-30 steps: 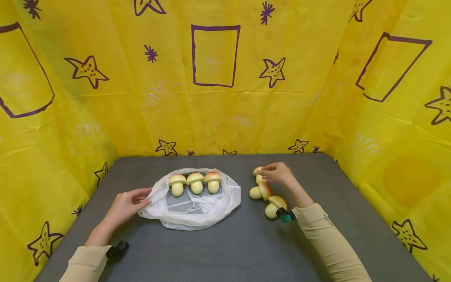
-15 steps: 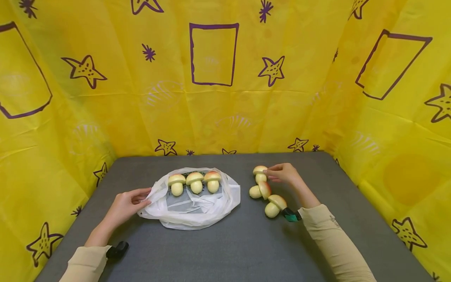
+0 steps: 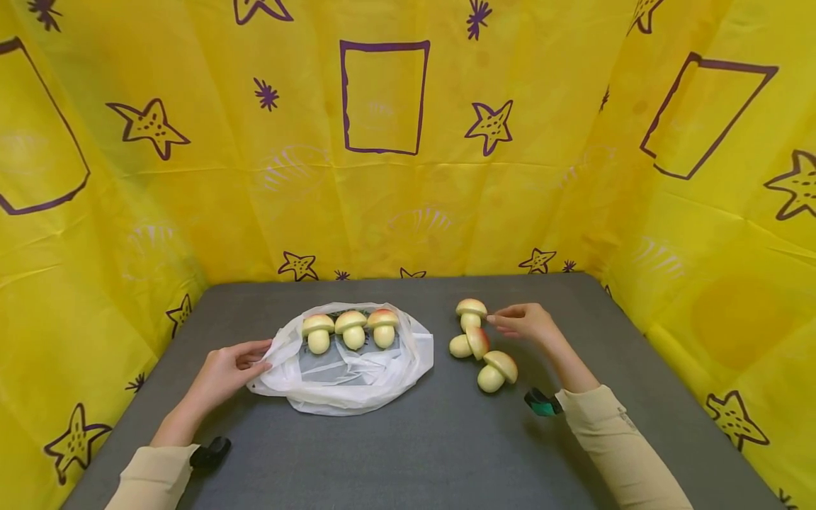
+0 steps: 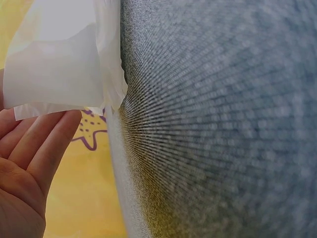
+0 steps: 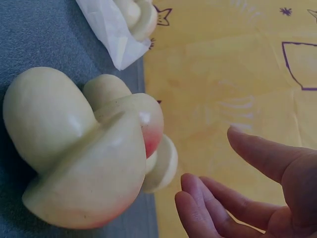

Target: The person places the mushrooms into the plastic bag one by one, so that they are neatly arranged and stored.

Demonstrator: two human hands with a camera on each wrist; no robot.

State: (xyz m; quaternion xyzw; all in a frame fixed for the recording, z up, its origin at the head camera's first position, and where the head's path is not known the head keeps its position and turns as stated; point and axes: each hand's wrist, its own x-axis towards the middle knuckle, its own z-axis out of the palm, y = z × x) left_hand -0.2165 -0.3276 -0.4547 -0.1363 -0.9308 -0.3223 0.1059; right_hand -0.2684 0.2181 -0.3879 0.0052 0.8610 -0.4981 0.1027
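A white plastic bag (image 3: 357,398) lies on the table with its mouth spread wide. Within its mouth, three mushrooms with yellow-red caps sit in a row: a left one (image 3: 318,333), a middle one (image 3: 351,330) and a right one (image 3: 383,328). My left hand (image 3: 224,374) pinches the bag's left edge between thumb and fingers. Right of the bag, three more mushrooms lie close together: a far one (image 3: 471,312), a middle one (image 3: 469,344) and a near one (image 3: 497,371). My right hand (image 3: 528,322) is just right of the far mushroom, fingers loosely bent, holding nothing.
The dark grey table (image 3: 395,460) is enclosed at the back and sides by a yellow cloth (image 3: 395,212) printed with starfish. A black strap end (image 3: 212,452) hangs by the left wrist, and a black-green one (image 3: 542,402) by the right.
My right hand has drawn back to the right, off the far mushroom, which stays where it was. My left hand keeps its hold on the bag.
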